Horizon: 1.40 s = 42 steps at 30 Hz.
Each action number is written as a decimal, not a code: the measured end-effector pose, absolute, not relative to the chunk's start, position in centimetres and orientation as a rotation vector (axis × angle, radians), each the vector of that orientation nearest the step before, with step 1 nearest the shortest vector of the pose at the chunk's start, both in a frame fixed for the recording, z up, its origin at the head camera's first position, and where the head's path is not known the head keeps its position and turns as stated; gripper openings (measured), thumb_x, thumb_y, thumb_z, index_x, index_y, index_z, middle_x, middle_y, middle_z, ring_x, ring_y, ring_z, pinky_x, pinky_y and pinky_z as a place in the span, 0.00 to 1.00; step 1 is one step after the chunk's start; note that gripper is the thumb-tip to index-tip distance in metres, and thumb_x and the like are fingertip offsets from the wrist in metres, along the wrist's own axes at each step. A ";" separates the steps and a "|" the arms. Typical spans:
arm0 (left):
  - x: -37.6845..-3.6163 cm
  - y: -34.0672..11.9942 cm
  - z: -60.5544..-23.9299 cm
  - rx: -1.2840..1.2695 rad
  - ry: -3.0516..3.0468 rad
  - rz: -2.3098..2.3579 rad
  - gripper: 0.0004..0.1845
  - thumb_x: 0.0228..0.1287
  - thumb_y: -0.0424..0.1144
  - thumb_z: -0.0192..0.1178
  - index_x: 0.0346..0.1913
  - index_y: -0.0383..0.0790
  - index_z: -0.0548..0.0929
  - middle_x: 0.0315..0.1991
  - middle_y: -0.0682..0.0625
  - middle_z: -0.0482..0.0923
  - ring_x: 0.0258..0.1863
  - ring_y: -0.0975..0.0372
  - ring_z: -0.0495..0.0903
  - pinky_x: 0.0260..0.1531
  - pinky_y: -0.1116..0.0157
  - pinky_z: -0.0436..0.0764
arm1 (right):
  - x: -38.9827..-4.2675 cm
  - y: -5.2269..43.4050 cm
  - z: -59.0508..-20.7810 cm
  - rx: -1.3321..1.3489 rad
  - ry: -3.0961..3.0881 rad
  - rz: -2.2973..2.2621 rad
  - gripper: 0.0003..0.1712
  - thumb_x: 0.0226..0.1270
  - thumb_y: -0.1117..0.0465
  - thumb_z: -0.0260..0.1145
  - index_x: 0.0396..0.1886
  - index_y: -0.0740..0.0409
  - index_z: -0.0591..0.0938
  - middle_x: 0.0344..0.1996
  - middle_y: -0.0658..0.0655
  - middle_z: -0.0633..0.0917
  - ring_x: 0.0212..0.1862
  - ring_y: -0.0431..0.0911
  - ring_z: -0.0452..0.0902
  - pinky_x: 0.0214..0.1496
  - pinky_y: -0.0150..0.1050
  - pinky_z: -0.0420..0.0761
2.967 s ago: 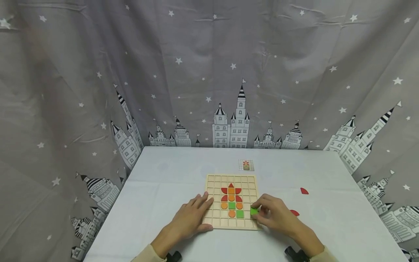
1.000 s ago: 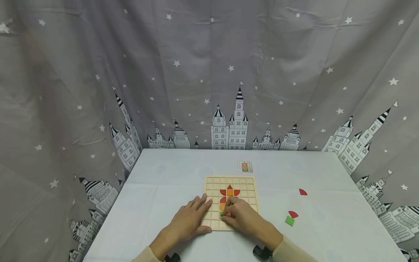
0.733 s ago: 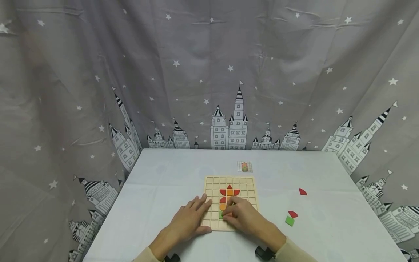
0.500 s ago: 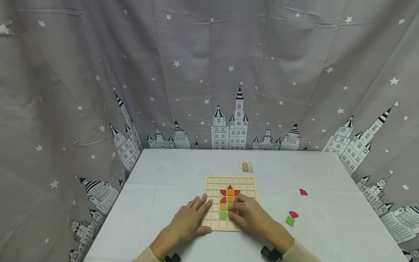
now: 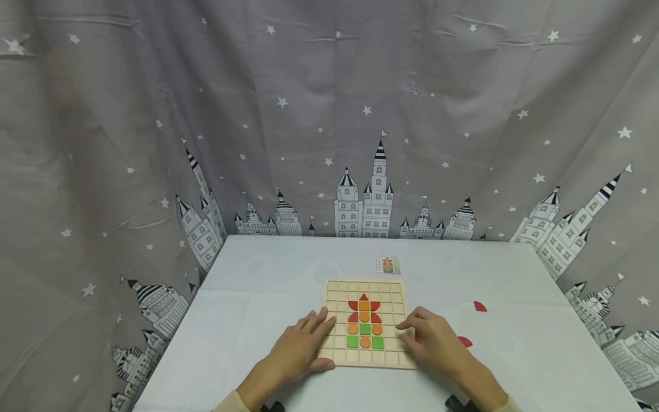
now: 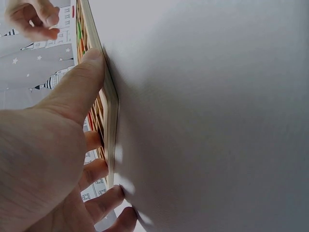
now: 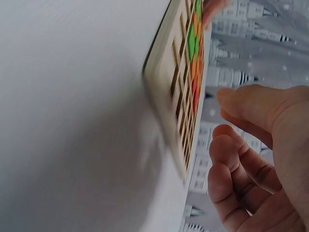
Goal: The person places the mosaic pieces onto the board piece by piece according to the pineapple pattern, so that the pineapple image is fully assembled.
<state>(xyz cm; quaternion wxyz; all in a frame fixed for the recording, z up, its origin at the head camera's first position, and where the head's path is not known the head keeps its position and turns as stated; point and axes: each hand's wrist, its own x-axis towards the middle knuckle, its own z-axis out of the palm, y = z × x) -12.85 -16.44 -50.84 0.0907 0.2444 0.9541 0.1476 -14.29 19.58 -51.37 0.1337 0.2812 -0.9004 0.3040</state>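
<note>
Since half a second ago, the right hand (image 5: 431,343) has been drawn off the grid to the board's right edge, and a second green square (image 5: 377,342) is now uncovered in the bottom row of the pattern. Nothing is held by this hand; its fingers are loosely curled and slightly apart, hovering at the right rim of the wooden grid board (image 5: 396,292). Whether the rim is actually touched cannot be told.

At the near side, a white tablecloth (image 5: 257,297) is spread over the table. The left hand (image 5: 301,346) is laid flat on it, fingers straight and together, pressed against the board's left edge, with the thumb along the near rim.

On the board, a flower-like figure is set: a green square (image 5: 352,341), an orange disc and another green square in the lowest row, with orange discs and red petals (image 5: 364,304) above.

To the right, two loose red pieces (image 5: 480,306) are left on the cloth. Farther back, a small pattern card (image 5: 388,265) is placed. Behind the table, a grey curtain (image 5: 329,114) printed with stars and castles is hung.
</note>
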 end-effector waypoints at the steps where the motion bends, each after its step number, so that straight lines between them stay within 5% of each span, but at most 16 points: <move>1: -12.8 -16.4 -50.9 0.726 2.835 0.438 0.53 0.72 0.67 0.75 0.90 0.44 0.71 0.92 0.38 0.67 0.88 0.37 0.73 0.70 0.33 0.85 | -14.2 20.1 -51.4 0.798 -2.616 0.868 0.13 0.60 0.71 0.90 0.43 0.54 0.98 0.40 0.47 0.91 0.33 0.30 0.75 0.33 0.25 0.78; 28: -12.7 -16.5 -51.0 0.737 2.854 0.436 0.54 0.72 0.69 0.75 0.90 0.43 0.71 0.92 0.38 0.67 0.88 0.37 0.73 0.69 0.33 0.86 | -11.5 29.7 -52.3 0.424 -2.898 0.685 0.23 0.54 0.56 0.96 0.50 0.45 0.98 0.41 0.41 0.84 0.35 0.28 0.69 0.38 0.30 0.76; 42: -12.8 -16.5 -50.9 0.731 2.841 0.427 0.53 0.72 0.68 0.75 0.91 0.44 0.71 0.93 0.38 0.66 0.88 0.37 0.72 0.70 0.33 0.85 | -11.3 31.4 -54.3 0.598 -2.684 0.846 0.25 0.50 0.68 0.96 0.47 0.48 0.97 0.38 0.41 0.84 0.32 0.26 0.70 0.32 0.25 0.72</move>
